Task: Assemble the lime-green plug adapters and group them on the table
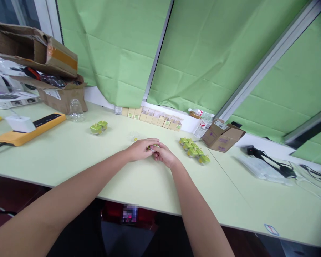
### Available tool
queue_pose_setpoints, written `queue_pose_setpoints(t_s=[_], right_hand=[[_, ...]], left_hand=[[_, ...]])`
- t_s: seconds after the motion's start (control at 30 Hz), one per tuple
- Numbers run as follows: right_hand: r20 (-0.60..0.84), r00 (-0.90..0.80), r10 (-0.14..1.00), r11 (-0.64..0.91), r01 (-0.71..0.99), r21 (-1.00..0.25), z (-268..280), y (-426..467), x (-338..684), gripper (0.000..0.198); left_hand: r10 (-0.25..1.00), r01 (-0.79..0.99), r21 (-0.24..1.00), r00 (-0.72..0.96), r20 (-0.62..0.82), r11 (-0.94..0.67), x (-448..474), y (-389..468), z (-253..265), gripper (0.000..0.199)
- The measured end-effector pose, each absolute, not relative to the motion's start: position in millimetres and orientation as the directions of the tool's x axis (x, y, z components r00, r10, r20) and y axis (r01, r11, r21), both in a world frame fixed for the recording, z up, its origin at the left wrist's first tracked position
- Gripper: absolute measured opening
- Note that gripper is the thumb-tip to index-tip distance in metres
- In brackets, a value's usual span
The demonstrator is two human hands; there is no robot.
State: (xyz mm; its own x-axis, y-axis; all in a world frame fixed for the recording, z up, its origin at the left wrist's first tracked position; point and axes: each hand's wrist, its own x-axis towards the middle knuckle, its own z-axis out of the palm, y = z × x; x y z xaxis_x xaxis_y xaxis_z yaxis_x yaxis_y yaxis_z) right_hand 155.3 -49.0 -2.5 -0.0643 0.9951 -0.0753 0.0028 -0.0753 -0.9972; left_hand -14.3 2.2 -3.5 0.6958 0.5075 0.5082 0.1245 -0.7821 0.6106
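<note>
My left hand (141, 149) and my right hand (163, 154) meet over the middle of the table, fingers closed around one small green-lidded container (151, 147). Most of it is hidden by the fingers; a bit of green and a pale part show. Just beyond my left hand lies a small clear plastic piece (133, 136) with a yellow spot. To the right stand several green-lidded clear containers (192, 152) with yellow loops on top, grouped in rows. On the left, a pair of similar green-lidded containers (98, 127) stands apart.
Small open cardboard boxes (156, 118) line the wall. A brown carton (222, 136) and plastic bottles (203, 127) stand back right. At left are an orange power strip (33, 129), a clear jar (76, 111) and stacked cartons (61, 59). A black strapped device (270, 162) lies far right.
</note>
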Motion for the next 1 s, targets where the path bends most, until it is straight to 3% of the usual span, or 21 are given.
queue_pose_setpoints(t_s=[0.27, 0.63, 0.83, 1.0], right_hand=[[-0.125, -0.037, 0.991, -0.127, -0.048, -0.991, -3.9, -43.1, 154.6, 0.024], [-0.156, 0.053, 0.986, -0.159, 0.057, -0.986, -2.3, -44.4, 149.6, 0.027], [-0.143, 0.089, 0.986, -0.152, 0.103, -0.983, -0.5, -45.1, 148.3, 0.025], [-0.151, 0.09, 0.984, -0.158, 0.081, -0.984, -3.1, -43.4, 149.5, 0.022]], left_hand=[[0.512, 0.133, 0.62, 0.707, 0.487, -0.773, -10.3, 2.5, -3.7, 0.055], [0.534, 0.066, 0.711, 0.709, 0.46, -0.7, -12.1, 6.7, -5.5, 0.06], [0.559, 0.056, 0.746, 0.699, 0.445, -0.664, -13.8, 2.3, 0.9, 0.047], [0.566, 0.03, 0.768, 0.694, 0.445, -0.64, -14.2, 3.1, 0.9, 0.047]])
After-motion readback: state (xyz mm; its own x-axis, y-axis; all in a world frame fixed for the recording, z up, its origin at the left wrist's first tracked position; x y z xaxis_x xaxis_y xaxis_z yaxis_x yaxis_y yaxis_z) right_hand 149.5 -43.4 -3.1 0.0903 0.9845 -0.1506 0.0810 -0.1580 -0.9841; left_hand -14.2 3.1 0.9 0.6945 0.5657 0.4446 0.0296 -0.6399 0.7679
